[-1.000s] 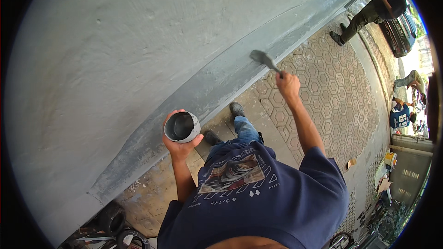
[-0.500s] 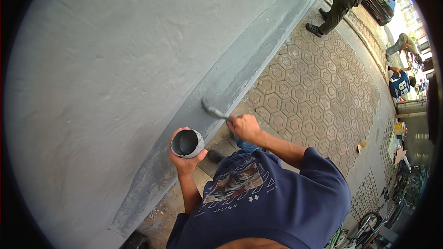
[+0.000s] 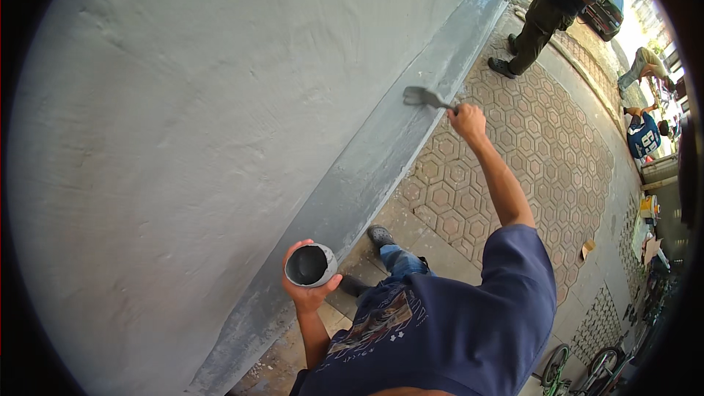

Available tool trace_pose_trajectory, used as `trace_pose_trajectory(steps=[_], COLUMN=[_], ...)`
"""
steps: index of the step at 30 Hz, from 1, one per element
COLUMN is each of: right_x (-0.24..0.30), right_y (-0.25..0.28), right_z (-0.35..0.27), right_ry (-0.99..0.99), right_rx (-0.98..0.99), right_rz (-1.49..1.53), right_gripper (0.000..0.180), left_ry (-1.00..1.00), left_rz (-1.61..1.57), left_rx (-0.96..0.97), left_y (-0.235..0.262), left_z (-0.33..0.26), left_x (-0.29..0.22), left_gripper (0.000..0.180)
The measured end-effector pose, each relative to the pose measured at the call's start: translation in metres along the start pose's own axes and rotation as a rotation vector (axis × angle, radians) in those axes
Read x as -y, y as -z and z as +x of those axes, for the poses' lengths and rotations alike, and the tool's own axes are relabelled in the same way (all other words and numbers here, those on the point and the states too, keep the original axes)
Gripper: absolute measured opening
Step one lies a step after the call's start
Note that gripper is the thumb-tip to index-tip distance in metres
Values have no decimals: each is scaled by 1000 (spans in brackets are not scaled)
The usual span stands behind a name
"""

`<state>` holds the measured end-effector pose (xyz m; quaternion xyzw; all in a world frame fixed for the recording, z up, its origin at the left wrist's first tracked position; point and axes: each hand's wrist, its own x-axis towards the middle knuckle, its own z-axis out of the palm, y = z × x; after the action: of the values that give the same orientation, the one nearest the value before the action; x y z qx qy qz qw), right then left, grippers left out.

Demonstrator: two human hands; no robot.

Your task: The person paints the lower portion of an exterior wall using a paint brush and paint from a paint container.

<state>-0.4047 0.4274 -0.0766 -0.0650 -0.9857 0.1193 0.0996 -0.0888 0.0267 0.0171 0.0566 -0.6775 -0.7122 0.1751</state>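
My left hand [image 3: 302, 295] is wrapped round a small round cup [image 3: 332, 264], its outside smeared pale grey and its inside coated with dark grey paint. The cup is held beside the lower wall, with its opening facing up. Out at arm's length, my right hand [image 3: 468, 123] grips the handle of a paintbrush [image 3: 427, 97]. The bristles, slightly blurred, lie against or just over the darker grey band [image 3: 345, 183] along the foot of the light grey wall [image 3: 191, 103]; contact cannot be made out for certain.
Hexagonal paving [image 3: 513, 169] spreads to the right of the wall. A person in dark clothes [image 3: 546, 26] stands by its far end, near a dark car [image 3: 607, 7]. Two more people are at the far right. Bicycles [image 3: 598, 367] stand at the lower right.
My right hand has carried the brush up and to the right, farther along the grey band. The cup in my left hand sits slightly lower and more right in view. My feet show more.
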Motion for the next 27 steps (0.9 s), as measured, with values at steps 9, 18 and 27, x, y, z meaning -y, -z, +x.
trace_pose_trajectory(steps=[9, 18, 27], right_x=[46, 108, 7], right_y=[-18, 18, 2], right_z=[-13, -212, -35], right_ry=[116, 467, 170], right_rx=[61, 476, 133], right_rz=[17, 312, 84], right_gripper=[23, 36, 36], left_ry=[39, -58, -43], left_rz=[41, 67, 78], left_rx=[25, 205, 157], left_y=[-20, -62, -64], left_z=[6, 32, 19], left_x=[13, 4, -7], left_gripper=[93, 91, 91])
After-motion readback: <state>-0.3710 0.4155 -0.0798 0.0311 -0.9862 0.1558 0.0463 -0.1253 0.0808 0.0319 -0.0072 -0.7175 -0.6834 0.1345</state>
